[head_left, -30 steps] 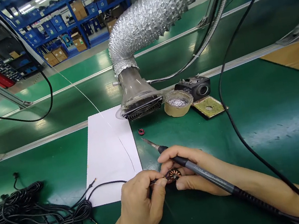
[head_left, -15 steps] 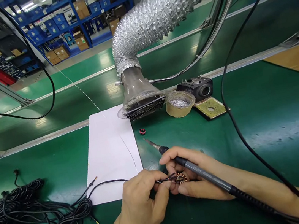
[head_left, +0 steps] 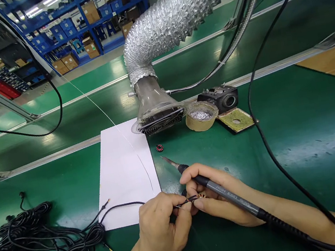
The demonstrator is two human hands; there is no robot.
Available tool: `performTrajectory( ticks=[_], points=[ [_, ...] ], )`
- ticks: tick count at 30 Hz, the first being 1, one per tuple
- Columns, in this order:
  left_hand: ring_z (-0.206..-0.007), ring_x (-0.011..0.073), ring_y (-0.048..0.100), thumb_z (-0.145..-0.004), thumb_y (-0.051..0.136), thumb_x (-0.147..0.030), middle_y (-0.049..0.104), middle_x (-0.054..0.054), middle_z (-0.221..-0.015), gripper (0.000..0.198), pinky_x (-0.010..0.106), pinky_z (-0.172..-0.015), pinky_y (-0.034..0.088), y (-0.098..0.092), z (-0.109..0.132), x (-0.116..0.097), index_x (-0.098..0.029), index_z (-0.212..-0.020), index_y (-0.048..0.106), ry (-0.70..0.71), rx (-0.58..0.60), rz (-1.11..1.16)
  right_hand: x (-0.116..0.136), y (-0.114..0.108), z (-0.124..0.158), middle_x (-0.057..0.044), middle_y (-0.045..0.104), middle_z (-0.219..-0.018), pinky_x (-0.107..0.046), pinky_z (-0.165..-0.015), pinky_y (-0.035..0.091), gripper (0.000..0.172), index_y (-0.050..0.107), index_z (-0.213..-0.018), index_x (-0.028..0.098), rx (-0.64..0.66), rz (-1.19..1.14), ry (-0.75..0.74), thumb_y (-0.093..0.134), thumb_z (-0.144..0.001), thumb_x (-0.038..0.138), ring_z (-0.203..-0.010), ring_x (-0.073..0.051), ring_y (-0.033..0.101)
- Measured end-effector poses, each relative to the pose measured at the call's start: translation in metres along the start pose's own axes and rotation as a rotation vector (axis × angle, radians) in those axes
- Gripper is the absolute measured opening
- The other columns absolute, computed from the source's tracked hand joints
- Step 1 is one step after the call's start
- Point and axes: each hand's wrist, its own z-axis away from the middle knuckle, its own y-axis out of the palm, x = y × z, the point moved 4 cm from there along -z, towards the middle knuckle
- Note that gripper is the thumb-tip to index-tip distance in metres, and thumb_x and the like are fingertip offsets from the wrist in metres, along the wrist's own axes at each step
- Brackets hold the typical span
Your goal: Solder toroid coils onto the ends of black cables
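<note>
Room for my right hand (head_left: 224,180) to slide right over the bench (head_left: 311,130) until the black cord (head_left: 250,104); extraction nozzle (head_left: 152,97) blocks straight ahead, cable pile (head_left: 26,224) blocks far left.

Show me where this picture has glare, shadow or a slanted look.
In the head view, pale glare streaks the green table right of the soldering iron; in the head view, bright glints cover the silver duct; in the head view, the table looks darker below the left hand, and the blue shelves slant.
</note>
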Motion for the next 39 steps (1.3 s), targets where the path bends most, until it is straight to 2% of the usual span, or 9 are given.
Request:
performTrajectory(
  ticks=[8,12,17,24,30,35,39],
  points=[
    [-0.048,0.0084,0.055,-0.084,0.059,-0.014,0.059,-0.003,-0.058,0.005,0.019,-0.048,0.039,0.003,0.005,0.000,-0.017,-0.080,0.059,0.021,-0.085,-0.079,-0.004,0.001,-0.001,0.000,0.055,-0.086,-0.023,-0.064,0.049,0.031,0.045,-0.115,0.022,-0.109,0.055,-0.050,0.061,-0.090,0.029,-0.072,-0.010,0.059],
    [-0.049,0.0086,0.055,-0.084,0.059,-0.013,0.060,-0.003,-0.060,0.005,0.020,-0.049,0.040,0.005,0.003,0.001,-0.017,-0.081,0.060,0.030,-0.038,-0.053,-0.005,-0.001,0.000,-0.001,0.058,-0.086,-0.026,-0.067,0.051,0.030,0.046,-0.117,0.023,-0.147,0.123,-0.066,0.059,-0.091,0.031,-0.072,-0.012,0.061],
    [-0.051,0.0091,0.056,-0.085,0.059,-0.014,0.062,-0.001,-0.062,0.004,0.020,-0.049,0.041,0.003,0.002,0.002,-0.017,-0.084,0.062,0.024,-0.027,-0.030,-0.001,-0.007,0.001,0.001,0.058,-0.084,-0.025,-0.062,0.051,0.034,0.045,-0.119,0.024,-0.140,0.183,-0.057,0.060,-0.090,0.031,-0.066,-0.011,0.060],
    [-0.055,0.0107,0.059,-0.085,0.061,-0.013,0.064,0.000,-0.065,0.005,0.020,-0.052,0.044,0.003,0.003,0.004,-0.016,-0.087,0.063,0.029,-0.018,-0.030,0.005,-0.005,0.002,0.002,0.055,-0.084,-0.024,-0.062,0.051,0.038,0.044,-0.119,0.025,-0.103,0.268,-0.006,0.059,-0.085,0.019,-0.067,-0.011,0.061],
    [-0.060,0.0128,0.061,-0.087,0.059,-0.013,0.067,0.002,-0.071,0.008,0.023,-0.057,0.046,0.006,0.004,0.008,-0.016,-0.093,0.063,0.088,0.063,-0.060,0.007,-0.007,0.002,0.001,0.059,-0.081,-0.024,-0.062,0.050,0.037,0.046,-0.121,0.024,-0.118,0.344,-0.049,0.057,-0.086,0.019,-0.067,-0.012,0.061],
    [-0.058,0.0127,0.060,-0.089,0.057,-0.015,0.066,0.002,-0.069,0.008,0.023,-0.055,0.044,0.004,0.003,0.005,-0.017,-0.092,0.064,0.062,0.062,-0.072,0.006,-0.009,0.004,-0.001,0.060,-0.086,-0.024,-0.062,0.051,0.036,0.046,-0.119,0.024,-0.160,0.376,-0.081,0.058,-0.085,0.019,-0.070,-0.012,0.062],
    [-0.058,0.0127,0.059,-0.089,0.058,-0.015,0.066,0.001,-0.068,0.008,0.024,-0.055,0.043,0.005,0.004,0.005,-0.017,-0.094,0.063,0.070,0.056,-0.083,0.009,-0.008,0.005,0.000,0.059,-0.083,-0.023,-0.061,0.050,0.028,0.048,-0.114,0.024,-0.163,0.413,-0.167,0.056,-0.087,0.018,-0.067,-0.011,0.060]
  ],
)
